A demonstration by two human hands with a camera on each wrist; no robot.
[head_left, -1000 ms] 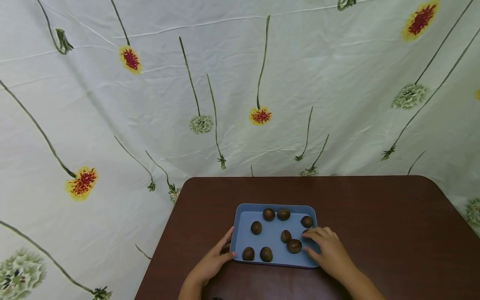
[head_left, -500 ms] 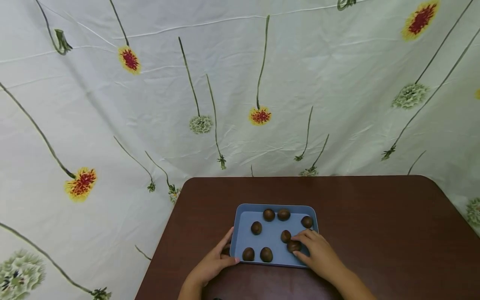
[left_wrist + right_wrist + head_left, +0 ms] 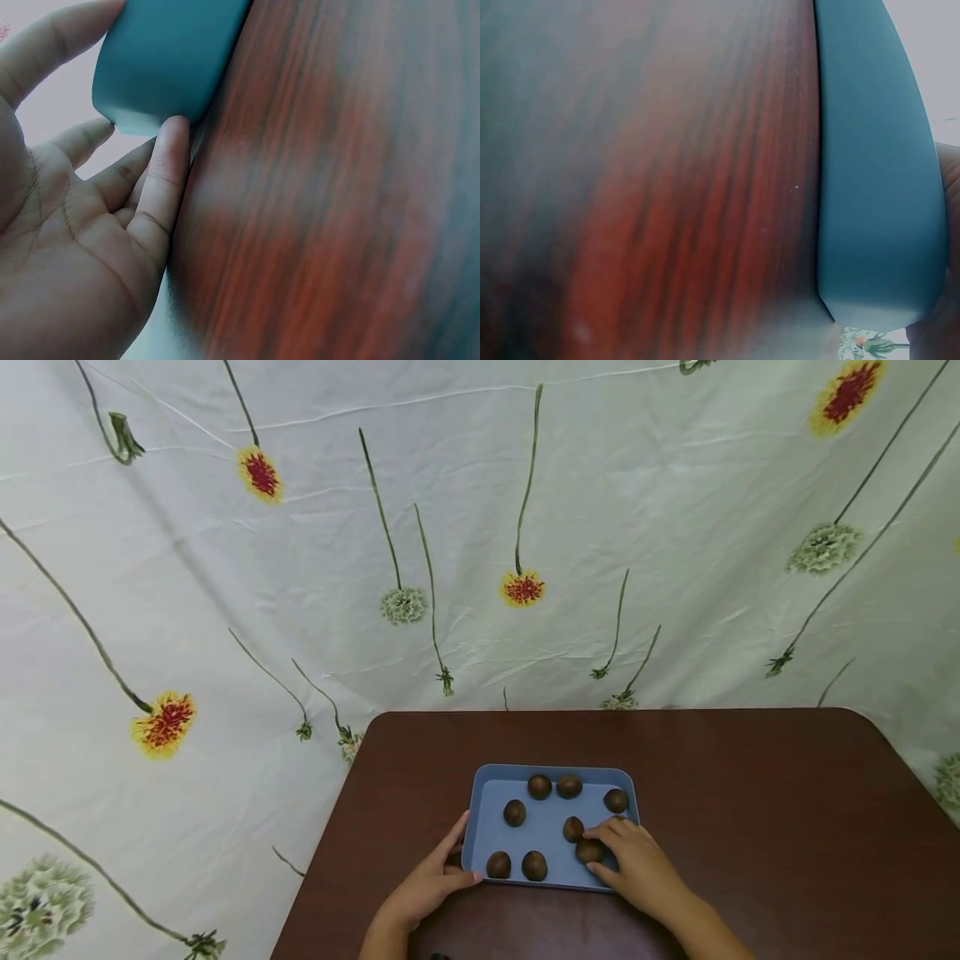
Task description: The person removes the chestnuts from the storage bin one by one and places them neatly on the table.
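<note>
A shallow blue tray point(image 3: 547, 814) holds several brown, glossy, roundish chestnut-like nuts. My left hand point(image 3: 423, 885) lies at the tray's front left corner, thumb at the front rim and fingers along the left side. In the left wrist view, fairly straight fingers point(image 3: 154, 191) touch the outside of the tray wall. Over the tray's right part, my right hand point(image 3: 641, 868) pinches one brown nut point(image 3: 588, 851) between thumb and fingertips. Just beyond it lies a smaller nut point(image 3: 573, 829). The right wrist view shows the tray's outer wall point(image 3: 877, 180), with the fingertips hidden.
The tray stands on a dark reddish-brown wooden table point(image 3: 765, 810). Behind the table hangs a pale cloth point(image 3: 315, 560) printed with flowers. More nuts lie along the back of the tray, such as this one point(image 3: 539, 787), and at its front left point(image 3: 498, 864).
My right hand has moved left from the tray's right rim to the nut and now pinches it. The left thumb has slid slightly right along the front rim. The nuts look unmoved.
</note>
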